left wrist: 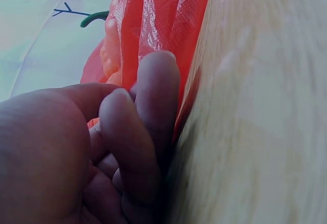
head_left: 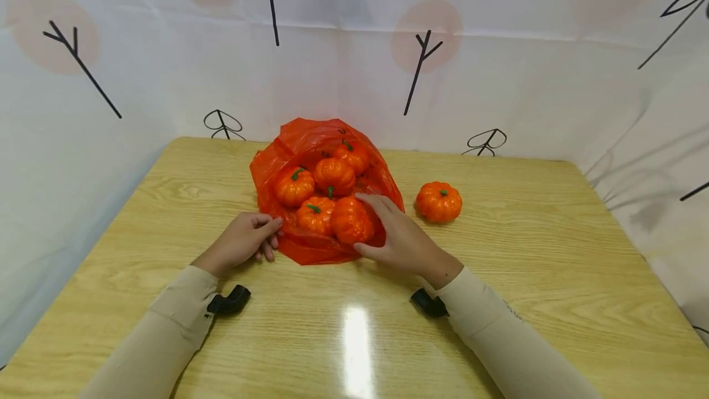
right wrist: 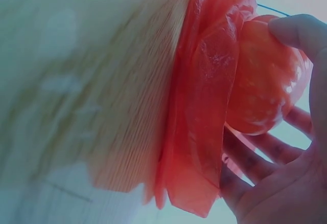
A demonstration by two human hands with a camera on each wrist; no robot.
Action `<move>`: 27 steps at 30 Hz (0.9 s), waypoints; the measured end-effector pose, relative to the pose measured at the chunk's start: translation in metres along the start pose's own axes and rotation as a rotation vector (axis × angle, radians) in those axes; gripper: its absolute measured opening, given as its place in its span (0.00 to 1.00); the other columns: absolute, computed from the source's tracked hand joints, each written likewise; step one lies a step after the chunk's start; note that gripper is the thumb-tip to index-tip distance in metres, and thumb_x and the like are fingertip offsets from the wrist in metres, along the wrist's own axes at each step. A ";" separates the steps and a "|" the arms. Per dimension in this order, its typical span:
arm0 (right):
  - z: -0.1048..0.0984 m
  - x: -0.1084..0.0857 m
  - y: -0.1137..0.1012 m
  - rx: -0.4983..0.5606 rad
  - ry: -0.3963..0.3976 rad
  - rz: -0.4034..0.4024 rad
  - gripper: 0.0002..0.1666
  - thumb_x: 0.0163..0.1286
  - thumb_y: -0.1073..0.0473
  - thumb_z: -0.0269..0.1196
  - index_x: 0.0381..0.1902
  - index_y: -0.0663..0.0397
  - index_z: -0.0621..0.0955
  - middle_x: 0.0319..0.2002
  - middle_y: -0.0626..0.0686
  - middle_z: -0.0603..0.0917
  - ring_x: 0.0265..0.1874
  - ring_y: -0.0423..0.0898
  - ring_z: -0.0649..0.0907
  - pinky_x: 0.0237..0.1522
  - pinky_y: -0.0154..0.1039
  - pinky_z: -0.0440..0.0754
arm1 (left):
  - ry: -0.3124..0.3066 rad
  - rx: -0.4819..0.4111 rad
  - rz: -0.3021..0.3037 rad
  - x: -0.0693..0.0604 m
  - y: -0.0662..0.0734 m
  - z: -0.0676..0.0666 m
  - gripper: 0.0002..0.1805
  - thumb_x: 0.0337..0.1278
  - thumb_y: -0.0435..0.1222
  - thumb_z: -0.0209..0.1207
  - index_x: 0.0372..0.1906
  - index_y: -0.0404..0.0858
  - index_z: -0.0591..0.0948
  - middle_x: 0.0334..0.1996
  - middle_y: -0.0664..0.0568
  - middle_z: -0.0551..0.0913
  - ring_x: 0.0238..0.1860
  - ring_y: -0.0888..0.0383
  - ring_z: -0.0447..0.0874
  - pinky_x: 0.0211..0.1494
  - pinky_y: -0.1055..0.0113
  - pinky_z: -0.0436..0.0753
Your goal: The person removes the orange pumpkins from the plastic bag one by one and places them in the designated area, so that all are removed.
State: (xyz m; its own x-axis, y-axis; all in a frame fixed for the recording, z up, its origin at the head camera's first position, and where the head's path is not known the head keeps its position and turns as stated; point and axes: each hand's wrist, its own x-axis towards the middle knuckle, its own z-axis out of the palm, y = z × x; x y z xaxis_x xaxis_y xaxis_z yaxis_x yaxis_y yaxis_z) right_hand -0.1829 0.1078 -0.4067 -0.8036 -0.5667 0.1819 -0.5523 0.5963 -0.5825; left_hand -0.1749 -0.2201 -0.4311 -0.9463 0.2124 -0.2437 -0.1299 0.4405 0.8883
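A red plastic bag [head_left: 293, 140] lies spread on the table with its mouth towards me and several small orange pumpkins inside. My right hand [head_left: 401, 236] holds one pumpkin [head_left: 351, 220] at the bag's right front, thumb on the near side and fingers round the far side. In the right wrist view that pumpkin [right wrist: 265, 75] sits just above the bag's rim [right wrist: 204, 106]. At the left front edge, my left hand [head_left: 244, 242] pinches the bag's rim between thumb and forefinger. Another pumpkin [head_left: 439, 202] with a green stem lies outside, to the right of the bag.
The wooden table [head_left: 166, 220] ends at a white cloth backdrop [head_left: 343, 66] with plant drawings, which also rises at both sides. Black curved pieces [head_left: 229, 300] stick out at both wrists. Light glares off the tabletop near its front.
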 end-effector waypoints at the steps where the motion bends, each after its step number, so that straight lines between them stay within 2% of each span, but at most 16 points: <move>1: 0.000 0.000 0.000 0.001 0.000 0.001 0.50 0.62 0.45 0.72 0.76 0.38 0.59 0.70 0.49 0.67 0.68 0.52 0.73 0.66 0.57 0.75 | 0.001 0.000 0.000 0.000 0.000 0.000 0.24 0.75 0.51 0.51 0.30 0.36 0.80 0.25 0.49 0.83 0.23 0.54 0.85 0.24 0.66 0.81; 11: 0.002 0.002 -0.002 0.007 -0.018 0.022 0.51 0.62 0.42 0.72 0.76 0.37 0.59 0.71 0.48 0.67 0.70 0.51 0.71 0.68 0.57 0.74 | 0.014 0.014 -0.005 -0.002 -0.003 -0.002 0.25 0.75 0.51 0.51 0.29 0.35 0.80 0.25 0.49 0.83 0.22 0.54 0.85 0.24 0.66 0.81; 17: 0.002 0.001 -0.001 0.014 -0.018 0.034 0.50 0.62 0.44 0.72 0.76 0.40 0.60 0.71 0.49 0.68 0.70 0.51 0.71 0.69 0.56 0.72 | 0.004 0.010 -0.002 0.000 -0.003 -0.001 0.25 0.75 0.52 0.52 0.29 0.35 0.79 0.26 0.49 0.83 0.23 0.54 0.85 0.24 0.66 0.82; 27: 0.001 0.000 -0.002 0.031 -0.014 0.006 0.50 0.61 0.47 0.73 0.75 0.44 0.61 0.71 0.49 0.68 0.71 0.50 0.70 0.71 0.54 0.70 | -0.007 0.007 0.006 0.000 0.000 0.000 0.25 0.75 0.52 0.51 0.30 0.35 0.79 0.26 0.49 0.82 0.23 0.54 0.85 0.24 0.66 0.81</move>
State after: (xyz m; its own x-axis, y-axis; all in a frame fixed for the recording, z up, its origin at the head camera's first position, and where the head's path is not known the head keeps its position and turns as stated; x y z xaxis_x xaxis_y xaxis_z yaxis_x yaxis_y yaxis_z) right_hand -0.1813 0.1064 -0.4068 -0.8037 -0.5712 0.1668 -0.5399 0.5822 -0.6079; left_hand -0.1748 -0.2206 -0.4314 -0.9448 0.2214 -0.2414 -0.1221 0.4456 0.8869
